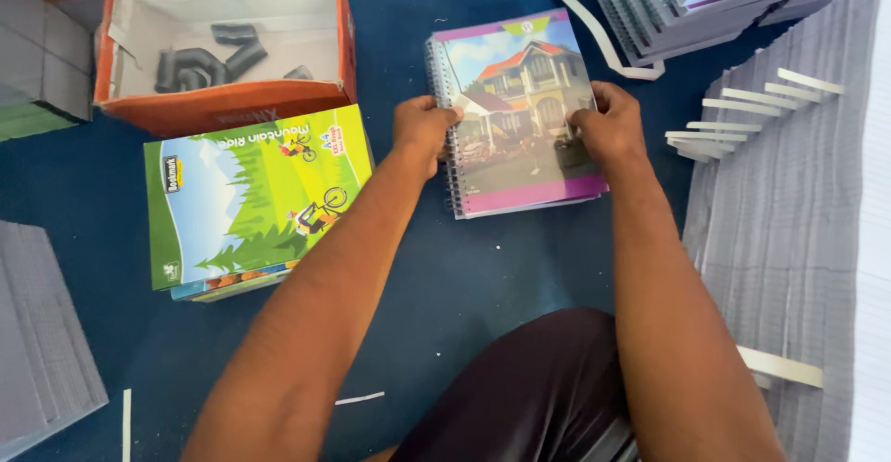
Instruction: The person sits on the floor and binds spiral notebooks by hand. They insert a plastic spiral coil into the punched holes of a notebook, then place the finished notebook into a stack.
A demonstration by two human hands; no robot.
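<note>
On the blue floor, just right of a green-covered notebook stack [255, 197], the left hand [422, 130] pinches the wire-bound edge and the right hand [608, 128] clamps the opposite edge of the spiral notebook [520, 114]; squaring it well likely needs even pressure from both sides.

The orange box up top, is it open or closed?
Open: the orange box has no lid, and dark grey rolls show inside.

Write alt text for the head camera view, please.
Two bare hands, left hand and right hand, grip a small stack of spiral notebooks on a blue floor. A green-covered book stack and an orange box lie left.
</note>
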